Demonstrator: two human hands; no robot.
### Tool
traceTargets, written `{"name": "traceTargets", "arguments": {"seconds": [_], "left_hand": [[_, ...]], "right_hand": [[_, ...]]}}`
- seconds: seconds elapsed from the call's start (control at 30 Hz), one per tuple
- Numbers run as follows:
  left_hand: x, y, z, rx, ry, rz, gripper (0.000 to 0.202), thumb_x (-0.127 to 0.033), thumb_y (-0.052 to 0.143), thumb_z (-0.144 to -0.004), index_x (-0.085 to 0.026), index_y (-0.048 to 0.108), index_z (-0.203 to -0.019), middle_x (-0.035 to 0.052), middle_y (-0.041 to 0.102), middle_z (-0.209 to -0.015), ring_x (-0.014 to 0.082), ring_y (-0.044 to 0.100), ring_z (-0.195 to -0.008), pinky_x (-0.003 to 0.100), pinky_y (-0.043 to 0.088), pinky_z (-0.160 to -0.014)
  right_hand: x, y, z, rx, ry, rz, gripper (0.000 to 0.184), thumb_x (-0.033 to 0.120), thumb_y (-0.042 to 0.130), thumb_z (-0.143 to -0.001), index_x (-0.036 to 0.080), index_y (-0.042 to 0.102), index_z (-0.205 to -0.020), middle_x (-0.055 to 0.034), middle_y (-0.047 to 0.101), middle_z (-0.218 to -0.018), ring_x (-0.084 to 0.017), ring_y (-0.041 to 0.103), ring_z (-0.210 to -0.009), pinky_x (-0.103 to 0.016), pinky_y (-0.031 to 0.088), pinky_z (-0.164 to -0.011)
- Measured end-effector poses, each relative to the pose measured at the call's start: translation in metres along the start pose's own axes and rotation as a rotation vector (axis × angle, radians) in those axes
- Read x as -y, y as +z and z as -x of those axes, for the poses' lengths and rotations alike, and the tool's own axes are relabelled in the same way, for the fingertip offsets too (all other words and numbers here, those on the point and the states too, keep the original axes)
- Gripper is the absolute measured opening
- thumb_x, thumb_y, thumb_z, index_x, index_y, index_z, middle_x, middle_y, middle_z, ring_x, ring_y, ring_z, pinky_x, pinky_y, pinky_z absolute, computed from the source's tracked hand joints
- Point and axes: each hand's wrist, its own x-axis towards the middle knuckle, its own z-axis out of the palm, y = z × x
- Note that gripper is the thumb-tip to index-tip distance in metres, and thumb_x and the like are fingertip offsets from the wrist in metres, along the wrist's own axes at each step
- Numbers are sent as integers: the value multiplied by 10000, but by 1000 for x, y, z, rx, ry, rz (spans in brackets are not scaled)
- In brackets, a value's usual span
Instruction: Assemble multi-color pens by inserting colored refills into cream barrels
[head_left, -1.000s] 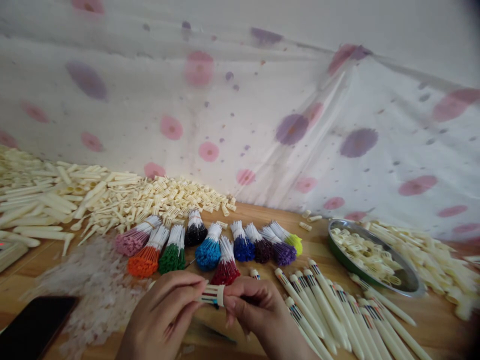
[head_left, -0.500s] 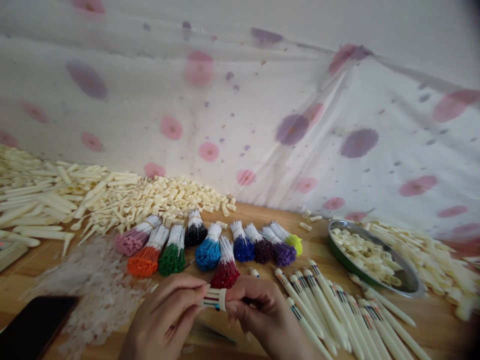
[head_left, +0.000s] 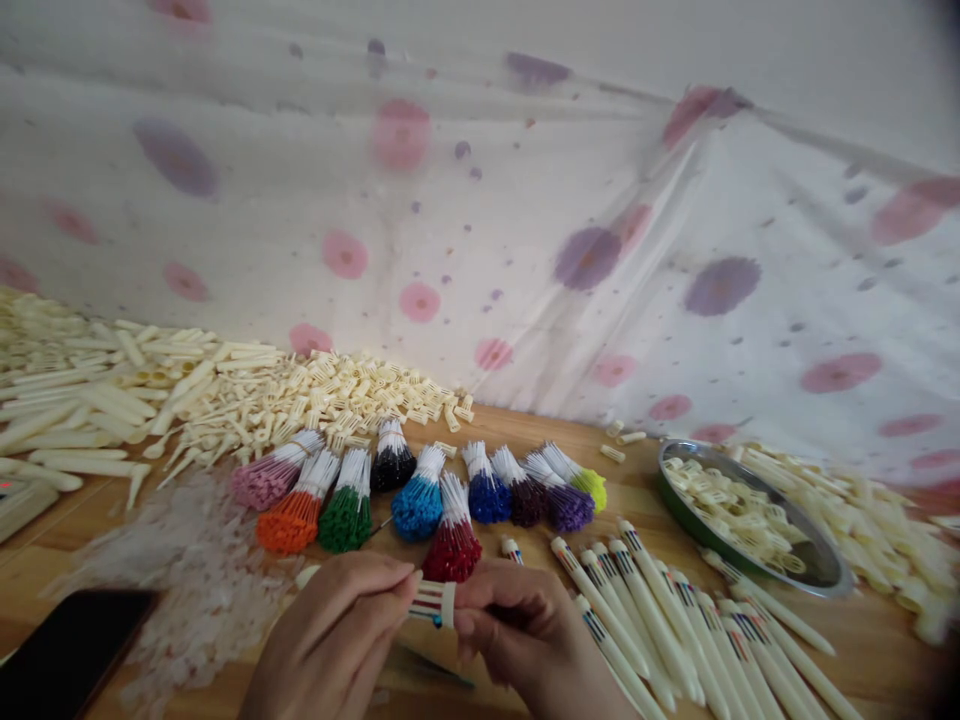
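Low in the middle of the view, my left hand [head_left: 334, 635] and my right hand [head_left: 517, 630] pinch the two ends of a small cream pen part [head_left: 435, 602] with coloured refills showing in it. Both hands are closed on it above the wooden table [head_left: 637, 480]. Just beyond them lie several bundles of coloured refills [head_left: 420, 495]: pink, orange, green, black, blue, red, purple and yellow-green. A row of assembled cream pens [head_left: 660, 630] lies to the right of my right hand.
A heap of cream pen parts [head_left: 225, 395] covers the back left. A metal dish [head_left: 817, 570] with small cream pieces stands at right, more parts beyond it. A black phone [head_left: 67, 650] lies at lower left beside clear plastic bits [head_left: 187, 580]. A spotted sheet [head_left: 480, 230] hangs behind.
The hands and the pen part have shifted very slightly; the view has dipped a little. Nothing else has moved.
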Motion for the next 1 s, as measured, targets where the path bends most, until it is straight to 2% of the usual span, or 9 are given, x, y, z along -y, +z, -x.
{"name": "traceTargets", "arguments": {"seconds": [0.1,0.2,0.37,0.47,0.53,0.6,0.67,0.77,1.0], "left_hand": [[1,-2,4,5,45,-39,261,-71,458,-884,-180,590,-1082,49,645,-1003,145,611,-967,220,494,-873],[0,-3,2,-18,29,-68,250,-62,454,-879,-185,601,-1040,42,649,-965,142,618,-931,225,493,-857],[1,-1,-12,-122,-26,-103,181,-73,474,-855,-188,613,-872,16,634,-803,129,633,-759,213,507,-736],[7,1,-15,-144,-78,-95,151,-115,484,-853,-206,598,-813,4,627,-762,132,636,-722,217,510,-697],[13,3,-14,-133,-147,-37,107,-152,506,-849,-222,580,-816,0,626,-774,141,642,-735,222,522,-683],[19,6,-11,-128,-224,60,44,-198,540,-841,-234,564,-833,-6,616,-781,147,649,-734,223,540,-656],[23,9,-8,-122,-305,160,18,-238,568,-831,-240,554,-842,-13,606,-781,150,659,-714,224,554,-623],[26,12,-6,-108,-411,264,68,-282,604,-807,-242,551,-819,-18,605,-772,158,674,-683,235,569,-598],[25,14,-9,-113,-463,328,96,-324,628,-783,-246,572,-777,-21,634,-740,169,692,-669,244,577,-603]], "right_hand": [[-1,-2,1,34,207,-259,286,429,720,-698,143,710,-707,32,532,-490,-9,294,-364,-151,188,-353],[-4,-1,-1,-6,347,-477,257,372,786,-618,159,729,-751,56,518,-438,11,260,-316,-145,155,-336],[-3,4,-5,-28,352,-448,299,378,788,-593,157,752,-792,17,586,-492,-1,321,-316,-160,186,-336],[1,-11,-9,-98,247,-187,360,442,724,-662,160,744,-884,-16,633,-584,-37,385,-382,-176,274,-381],[2,-31,-16,-253,139,166,441,521,622,-727,150,717,-947,-28,641,-624,-87,465,-458,-204,351,-437],[-1,-54,-24,-497,1,649,527,586,437,-809,139,681,-946,-54,656,-704,-147,551,-573,-248,421,-534],[-8,-73,-33,-586,1,828,505,560,366,-844,139,644,-862,-79,658,-739,-192,590,-657,-280,424,-601],[-25,-79,-42,-579,77,1000,345,455,406,-863,172,586,-785,-54,648,-654,-203,604,-596,-262,360,-536],[-45,-51,-46,-465,203,1304,240,362,465,-902,176,580,-804,-62,694,-676,-223,655,-605,-237,245,-474]]}}
